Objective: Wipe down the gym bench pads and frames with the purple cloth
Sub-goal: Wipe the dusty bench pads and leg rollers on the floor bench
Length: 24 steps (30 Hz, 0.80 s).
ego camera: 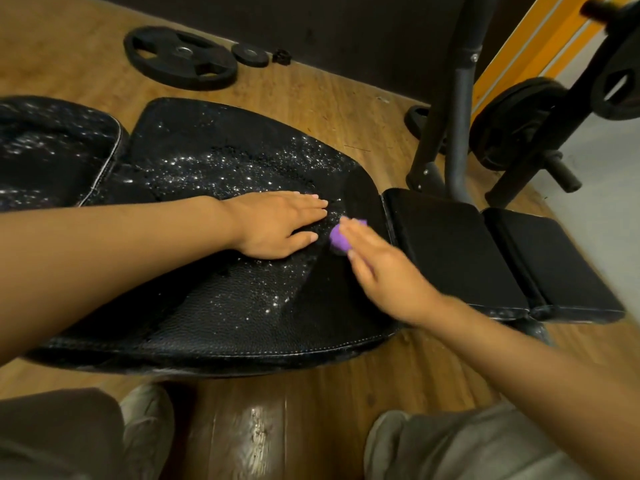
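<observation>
We are mid-wipe on the big bench pad (214, 306), the wide black one with glittery wet specks across it. Our left hand (277, 226) lies flat on the pad, fingers straight, gripping nothing, just bracing near the pad's right end. Our right hand (384, 268) presses the purple cloth (337, 239) down on the pad close to its right edge, just beside the left fingertips; fingers look extended over the cloth, so it reads as pressing more than clutching, but motion blur makes the hold hard to call.

We judge the step as wiping the pad's right end; the specks over the middle and far side suggest most of that surface is not yet done. Next move likely needs sweeping the cloth leftward across the speckled area, shifting the left hand out of the way, then on to the two small pads (457, 251) at the right, the other pad (52, 150) at the left, and the frame (460, 109).

Hard to make out: most of the cloth is hidden under the hand, the frame below the pads is out of sight, the left pad is cut off by the picture edge. Weight plates (180, 58) lie on the wood floor (346, 393) beyond
</observation>
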Tool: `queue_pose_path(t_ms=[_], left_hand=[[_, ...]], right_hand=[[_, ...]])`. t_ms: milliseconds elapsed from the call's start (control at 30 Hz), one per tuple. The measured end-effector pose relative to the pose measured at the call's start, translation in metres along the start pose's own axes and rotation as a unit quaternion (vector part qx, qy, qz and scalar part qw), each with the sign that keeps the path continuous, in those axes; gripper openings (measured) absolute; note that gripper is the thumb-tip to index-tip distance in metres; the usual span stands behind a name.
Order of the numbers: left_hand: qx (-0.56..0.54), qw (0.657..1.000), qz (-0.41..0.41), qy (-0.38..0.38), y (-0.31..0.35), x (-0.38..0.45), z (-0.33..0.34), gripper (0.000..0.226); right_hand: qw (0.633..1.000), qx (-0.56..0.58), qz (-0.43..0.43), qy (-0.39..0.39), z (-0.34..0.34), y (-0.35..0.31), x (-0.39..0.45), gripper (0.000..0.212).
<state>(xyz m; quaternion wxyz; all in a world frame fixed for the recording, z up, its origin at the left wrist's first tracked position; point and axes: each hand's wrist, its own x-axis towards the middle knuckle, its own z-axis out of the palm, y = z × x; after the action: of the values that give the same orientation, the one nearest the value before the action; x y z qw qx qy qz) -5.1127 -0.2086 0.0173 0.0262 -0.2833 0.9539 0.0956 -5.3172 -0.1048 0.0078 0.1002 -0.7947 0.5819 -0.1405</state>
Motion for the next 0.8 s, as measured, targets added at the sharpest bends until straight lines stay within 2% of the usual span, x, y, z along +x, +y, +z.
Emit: queue_pose_path(t_ms=[100, 167, 233, 333, 400, 467, 533, 667, 733, 800], left_hand=[[0.002, 1.0, -0.004, 0.001, 0.002, -0.001, -0.003, 0.059], [0.004, 1.0, -0.002, -0.001, 0.003, -0.001, -0.002, 0.059], [0.007, 1.0, -0.001, 0.004, 0.002, 0.0, -0.001, 0.06], [0.012, 1.0, -0.003, 0.016, 0.001, 0.0, 0.001, 0.06], [0.009, 0.999, -0.008, 0.032, 0.003, -0.002, 0.001, 0.06], [0.006, 0.999, -0.015, 0.049, 0.005, -0.004, 0.001, 0.059], [0.004, 0.998, -0.025, 0.061, 0.005, -0.006, 0.001, 0.06], [0.013, 0.998, -0.032, 0.055, 0.005, -0.007, 0.003, 0.062], [0.02, 0.998, -0.029, 0.055, 0.005, -0.006, 0.003, 0.062], [0.022, 0.998, -0.026, 0.058, 0.005, -0.006, 0.002, 0.061]], right_hand=[[0.992, -0.007, 0.116, 0.05, 0.002, 0.025, 0.036, 0.045], [0.99, -0.02, 0.132, 0.055, 0.007, 0.015, 0.037, 0.046], [0.996, -0.023, 0.07, 0.044, 0.01, -0.009, 0.013, 0.048], [0.999, -0.004, -0.037, -0.016, 0.005, -0.044, -0.037, 0.05], [0.995, 0.013, -0.083, -0.053, -0.002, -0.044, -0.047, 0.051], [0.994, 0.006, -0.098, -0.049, -0.005, -0.03, -0.03, 0.049], [0.998, -0.012, -0.052, -0.026, -0.003, -0.007, 0.007, 0.047], [0.991, 0.009, 0.128, 0.038, 0.006, 0.031, 0.095, 0.047], [0.986, -0.009, 0.158, 0.058, 0.009, 0.033, 0.117, 0.045], [0.989, -0.014, 0.138, 0.045, 0.009, 0.027, 0.107, 0.046]])
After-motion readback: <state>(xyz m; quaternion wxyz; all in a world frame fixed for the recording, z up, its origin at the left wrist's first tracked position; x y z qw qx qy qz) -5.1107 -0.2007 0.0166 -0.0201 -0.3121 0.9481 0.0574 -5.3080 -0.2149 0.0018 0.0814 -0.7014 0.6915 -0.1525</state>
